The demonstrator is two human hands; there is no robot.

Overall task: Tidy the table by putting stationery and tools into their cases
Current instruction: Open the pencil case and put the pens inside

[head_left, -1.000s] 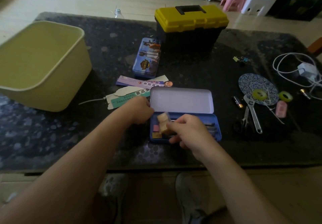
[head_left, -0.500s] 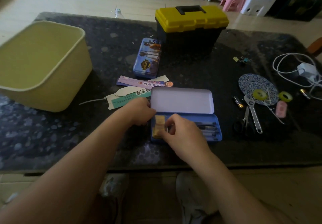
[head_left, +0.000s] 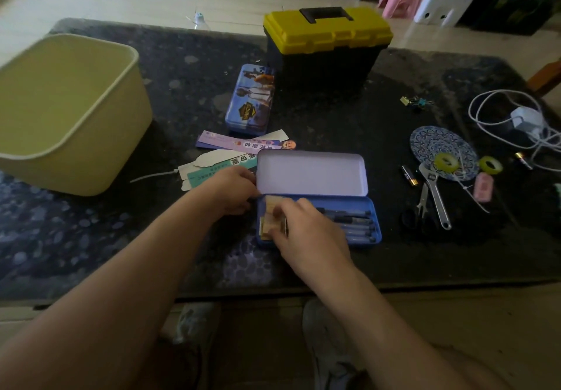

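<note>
While my right hand (head_left: 306, 231) pinches tan erasers (head_left: 271, 216) into the open pencil case (head_left: 358, 222) my left hand (head_left: 233, 189) grips, scissors (head_left: 417, 210), wrench (head_left: 435, 195) and tape rolls (head_left: 446, 162) wait well right of my fingers.

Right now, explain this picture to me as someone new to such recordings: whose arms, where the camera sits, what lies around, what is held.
There is no machine: a person wears a camera on the head, looking down at their own arms. The left hand steadies the open blue pencil tin, which holds pens. The right hand presses small tan blocks, perhaps erasers, into its left end. On the dark table lie a closed picture tin, a yellow-lidded toolbox, a yellow-green tub, paper strips, an adjustable wrench, scissors, tape rolls and a white charger.
</note>
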